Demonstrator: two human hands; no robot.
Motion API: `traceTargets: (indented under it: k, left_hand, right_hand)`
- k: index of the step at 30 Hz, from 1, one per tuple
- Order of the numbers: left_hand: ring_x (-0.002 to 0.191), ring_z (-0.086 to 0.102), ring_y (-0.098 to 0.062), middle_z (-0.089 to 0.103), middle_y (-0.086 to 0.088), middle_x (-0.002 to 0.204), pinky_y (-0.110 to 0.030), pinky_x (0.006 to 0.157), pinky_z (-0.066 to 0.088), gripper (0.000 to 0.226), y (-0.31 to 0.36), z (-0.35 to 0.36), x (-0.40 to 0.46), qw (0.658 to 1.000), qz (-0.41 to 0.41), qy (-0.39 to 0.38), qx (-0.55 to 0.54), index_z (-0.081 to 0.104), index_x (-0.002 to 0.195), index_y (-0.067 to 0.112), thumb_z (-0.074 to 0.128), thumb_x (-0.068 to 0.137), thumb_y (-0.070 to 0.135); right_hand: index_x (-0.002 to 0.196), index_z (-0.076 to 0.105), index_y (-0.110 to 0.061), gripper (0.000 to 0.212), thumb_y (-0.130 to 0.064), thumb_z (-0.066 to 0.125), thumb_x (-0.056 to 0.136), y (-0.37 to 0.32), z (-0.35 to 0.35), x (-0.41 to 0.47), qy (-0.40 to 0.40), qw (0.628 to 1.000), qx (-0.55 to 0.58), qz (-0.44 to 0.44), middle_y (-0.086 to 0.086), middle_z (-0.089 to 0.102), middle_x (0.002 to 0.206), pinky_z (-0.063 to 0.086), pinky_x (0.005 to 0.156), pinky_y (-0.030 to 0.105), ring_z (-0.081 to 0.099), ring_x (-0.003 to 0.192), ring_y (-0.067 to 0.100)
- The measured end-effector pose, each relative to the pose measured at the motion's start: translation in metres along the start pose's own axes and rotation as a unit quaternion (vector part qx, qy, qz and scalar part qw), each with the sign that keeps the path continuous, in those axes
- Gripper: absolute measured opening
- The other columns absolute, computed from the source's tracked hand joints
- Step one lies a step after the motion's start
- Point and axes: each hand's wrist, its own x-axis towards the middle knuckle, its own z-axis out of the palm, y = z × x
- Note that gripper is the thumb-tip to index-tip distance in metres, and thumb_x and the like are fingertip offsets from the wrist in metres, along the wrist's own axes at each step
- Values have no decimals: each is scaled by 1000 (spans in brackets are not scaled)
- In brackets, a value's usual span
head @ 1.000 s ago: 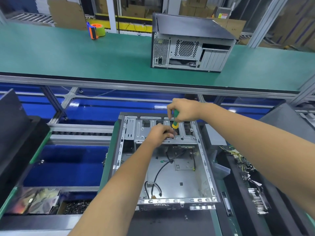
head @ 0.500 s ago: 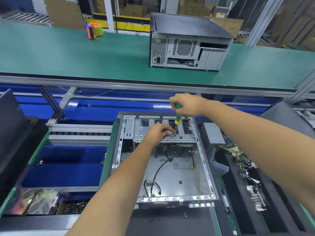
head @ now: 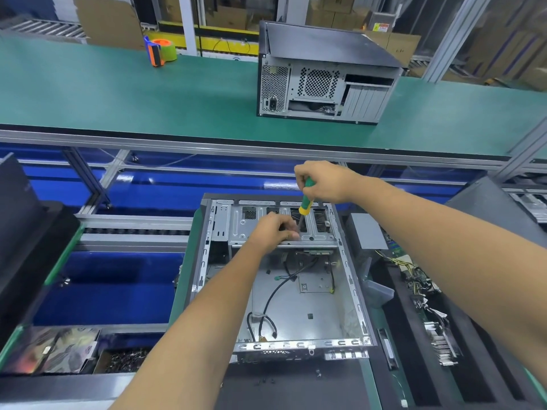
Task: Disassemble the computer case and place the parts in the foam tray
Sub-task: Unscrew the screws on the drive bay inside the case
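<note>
- Two hands at work near the centre of the frame, both over the far end of the open computer case.
- Right hand wrapped around the green-and-yellow screwdriver, shaft angled down and slightly left toward the drive bracket.
- Left hand curled on the bracket's front edge, fingertips pinched close to the driver tip; whether pinching a screw or only steadying, cannot tell.
- Best kept: driver in line with the screw, firm downward pressure, slow turns, so the tip does not slip out of the head.
- Left fingers best held just beside the tip, ready to catch the screw as it loosens, never under the blade.
- Loose black cables lying on the case floor below the bracket; worth keeping clear of any dropped screw.
- Black foam tray at the right edge of the case, already holding boards and wiring; likely the bracket's destination.
- Second, closed computer case on the green conveyor in the upper middle, tape dispenser upper left.
</note>
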Motion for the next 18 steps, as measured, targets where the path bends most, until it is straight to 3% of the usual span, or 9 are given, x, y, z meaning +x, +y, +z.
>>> traceTargets:
  k: [6,9,12,14,18]
  left_hand:
    - [95,67,-16,75,-3,98,-30,87,52,10,2,1,-1,1000,-2,15,4,72,99,11,75,92,17]
    - [94,65,-16,72,-4,99,-27,83,52,9,5,2,-2,1000,-11,15,-11,71,101,11,71,94,16]
    - [78,62,-9,70,-1,92,-13,66,48,5,8,1,-6,998,-18,28,-55,67,99,12,69,96,15]
    - [78,61,-10,70,-3,92,-15,66,49,7,11,2,-8,998,-20,30,-53,67,101,10,68,97,16]
    - [81,61,-16,68,-9,91,-25,72,52,7,21,0,-19,996,-35,40,-67,66,100,8,67,97,14]
  right_hand:
    - [83,60,-16,12,-10,70,80,19,4,-19,62,991,102,67,1,65,81,46,53,26,59,67,19]
    - [86,59,-9,21,-14,78,79,38,9,-41,31,986,120,113,5,68,74,53,57,32,64,58,16]
    - [86,58,-22,18,-33,73,83,53,28,-65,-43,984,9,175,-3,70,70,52,60,29,69,55,12]
    - [85,55,-23,17,-37,64,86,57,56,-81,-65,975,-21,210,-4,71,74,43,59,27,69,58,12]
    - [75,53,-22,12,-31,51,83,48,116,-109,18,946,192,263,-1,69,63,49,66,35,67,68,23]
